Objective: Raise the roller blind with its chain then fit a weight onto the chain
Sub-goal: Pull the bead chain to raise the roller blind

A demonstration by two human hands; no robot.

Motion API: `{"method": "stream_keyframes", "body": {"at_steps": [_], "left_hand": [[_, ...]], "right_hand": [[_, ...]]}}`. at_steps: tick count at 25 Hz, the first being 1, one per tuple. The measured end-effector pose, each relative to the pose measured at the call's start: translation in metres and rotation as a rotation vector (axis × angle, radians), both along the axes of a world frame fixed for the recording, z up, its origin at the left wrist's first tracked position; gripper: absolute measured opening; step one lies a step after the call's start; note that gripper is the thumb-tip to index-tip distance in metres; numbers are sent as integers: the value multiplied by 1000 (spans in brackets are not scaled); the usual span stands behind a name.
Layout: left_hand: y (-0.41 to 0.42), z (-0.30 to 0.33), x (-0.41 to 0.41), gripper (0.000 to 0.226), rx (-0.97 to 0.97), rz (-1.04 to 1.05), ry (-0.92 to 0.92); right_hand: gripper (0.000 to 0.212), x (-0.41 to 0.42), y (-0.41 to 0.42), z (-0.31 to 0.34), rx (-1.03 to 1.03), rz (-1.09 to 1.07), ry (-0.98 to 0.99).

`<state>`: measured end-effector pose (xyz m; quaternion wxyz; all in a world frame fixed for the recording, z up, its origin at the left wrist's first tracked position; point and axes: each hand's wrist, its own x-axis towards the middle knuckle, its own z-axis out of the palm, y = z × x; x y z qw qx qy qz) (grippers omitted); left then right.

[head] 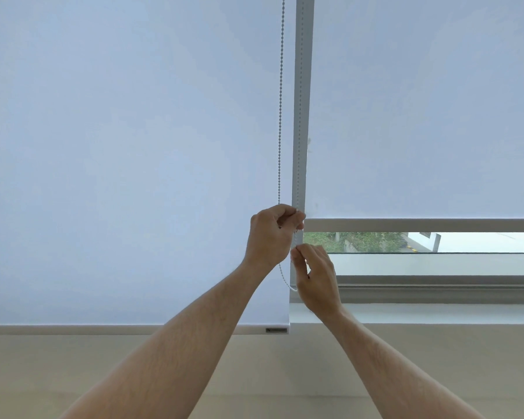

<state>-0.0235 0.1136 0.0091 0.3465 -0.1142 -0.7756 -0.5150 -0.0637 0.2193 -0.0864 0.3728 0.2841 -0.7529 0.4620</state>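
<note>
Left blind (133, 161) fully down. Bead chain (280, 116) hanging beside window post (300, 116). Left hand (271, 234) fingers pinched on chain, right hand (316, 275) fingers pinching it just below. Right blind (421, 116) partly raised.

2 roller blinds: left blind (127, 164) down low, right blind (421, 110) part raised. 1 bead chain (280, 116), 2 strands showing, the second (299, 116) along the 1 upright window post (303, 71). 2 hands, each w/ a grip on the chain: left hand (270, 234), right hand (316, 278). 1 sill (436, 313).
</note>
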Motion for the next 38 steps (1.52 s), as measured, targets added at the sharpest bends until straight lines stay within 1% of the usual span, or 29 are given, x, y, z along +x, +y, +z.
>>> {"method": "stream_keyframes", "body": {"at_steps": [2, 3, 5, 6, 7, 9, 12, 14, 17, 21, 22, 23, 25, 26, 28, 30, 32, 34, 36, 38], "left_hand": [[-2, -2, 1, 14, 6, -19, 5], [-3, -4, 2, 14, 8, -25, 4], [-6, -8, 3, 14, -11, -26, 2], [-7, -12, 3, 14, -31, -26, 4], [-8, -18, 4, 14, -53, -29, 2], [-8, -31, 7, 15, -81, -42, -16], [-7, -54, 11, 16, -84, -60, -62], [-7, -68, 12, 17, -91, -67, -94], [-7, -80, 14, 16, -84, -71, -115], [-14, -75, 13, 10, -171, -93, -121], [-18, -71, 13, 11, -205, -112, -124], [-21, -66, 15, 19, -228, -126, -116], [-28, -52, 16, 34, -168, -141, -48], [-31, -43, 15, 35, -107, -130, -4], [-33, -22, 12, 26, -22, -88, 69], [-31, 1, 9, 18, -3, -67, 102], [-27, 21, 6, 18, 23, -81, 99], [-21, 37, 4, 13, 76, -143, 86], [-17, 43, 2, 8, 106, -176, 78], [-15, 41, 1, 11, 140, -168, 58]], "right_hand": [[25, 0, 5, 0, -13, 92, -26], [28, 1, 7, 3, -51, 145, -49], [33, 4, 9, 17, -242, 207, -114], [38, 2, 10, 28, -336, 203, -140], [42, 0, 10, 40, -385, 191, -160], [41, -3, 10, 65, -369, 212, -184], [30, -1, 1, 101, -318, 328, -197], [27, 2, -8, 120, -314, 394, -196], [31, 5, -19, 132, -333, 444, -214], [36, 9, -22, 127, -404, 440, -239], [36, 10, -22, 126, -405, 422, -223], [36, 11, -21, 126, -402, 403, -204], [35, 14, -20, 124, -390, 361, -176], [35, 15, -20, 122, -381, 343, -168], [34, 15, -20, 111, -347, 311, -165], [36, 15, -20, 96, -319, 280, -181], [36, 16, -22, 79, -304, 276, -211], [37, 19, -24, 62, -294, 284, -225], [39, 20, -25, 49, -291, 287, -234], [38, 19, -24, 42, -276, 302, -238]]}}
